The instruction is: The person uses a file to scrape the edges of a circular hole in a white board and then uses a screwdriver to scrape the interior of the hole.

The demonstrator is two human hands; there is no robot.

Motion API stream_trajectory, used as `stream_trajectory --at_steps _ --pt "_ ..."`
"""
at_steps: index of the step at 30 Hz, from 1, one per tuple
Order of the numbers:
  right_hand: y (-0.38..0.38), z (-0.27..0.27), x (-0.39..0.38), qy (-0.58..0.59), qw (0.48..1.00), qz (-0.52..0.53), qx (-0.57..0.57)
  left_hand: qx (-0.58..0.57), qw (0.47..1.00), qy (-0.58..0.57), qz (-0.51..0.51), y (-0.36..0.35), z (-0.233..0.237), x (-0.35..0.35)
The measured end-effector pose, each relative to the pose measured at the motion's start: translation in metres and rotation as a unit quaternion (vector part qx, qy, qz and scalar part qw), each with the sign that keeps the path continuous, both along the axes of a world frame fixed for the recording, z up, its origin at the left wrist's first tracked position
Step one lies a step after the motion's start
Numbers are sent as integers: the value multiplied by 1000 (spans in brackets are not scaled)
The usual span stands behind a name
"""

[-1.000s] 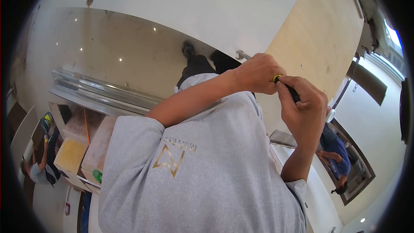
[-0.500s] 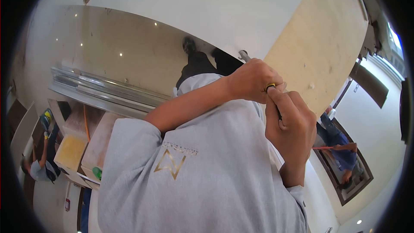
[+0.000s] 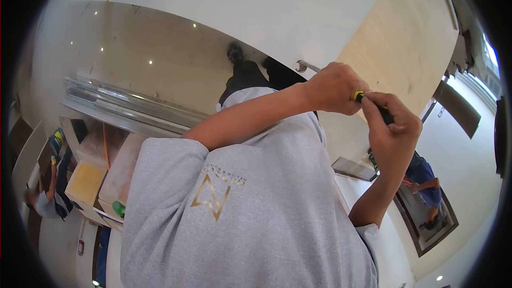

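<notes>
My left hand [image 3: 336, 88] is closed around the front part of a hand tool, perhaps a screwdriver, with a black-and-yellow handle [image 3: 358, 96]. The handle's yellow collar shows at the edge of that fist. My right hand [image 3: 394, 120] pinches the black rear of the same handle between thumb and fingers. On the far side of my left hand a thin metal rod [image 3: 313, 68] comes out, in line with the handle. It reaches a small shiny metal piece [image 3: 302, 67] at the rim of a white panel [image 3: 256, 5]. My fingers hide the middle of the tool.
A pale plywood sheet [image 3: 410, 37] borders the white panel. Metal channels [image 3: 133, 109] lie to the left, beside dusty boxes [image 3: 85, 181]. One co-worker [image 3: 48, 197] is at the far left, another [image 3: 424, 184] at the right. Below the panel's edge, my dark shoe [image 3: 233, 52] shows.
Both hands have moved right and slightly away from my body, my right hand further. The tool now lies at a flatter angle, and more of the metal rod and black handle shows.
</notes>
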State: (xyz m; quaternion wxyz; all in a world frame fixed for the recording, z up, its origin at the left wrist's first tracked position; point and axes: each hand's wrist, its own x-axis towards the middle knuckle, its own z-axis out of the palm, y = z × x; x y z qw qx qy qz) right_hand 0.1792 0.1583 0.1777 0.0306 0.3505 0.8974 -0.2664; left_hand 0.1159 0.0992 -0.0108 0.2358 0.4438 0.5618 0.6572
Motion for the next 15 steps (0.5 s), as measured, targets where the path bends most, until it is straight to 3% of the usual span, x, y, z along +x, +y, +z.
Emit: stream_trajectory --at_steps 3,7,15 --pt "-9 -6 4 52 995 82 33 -16 1000 13 -16 -13 2 -3" --pt "-28 3 -5 18 996 77 42 1 1000 9 -10 -26 11 -7" --pt "-47 -6 -9 32 979 179 87 2 996 45 71 -41 2 -4"
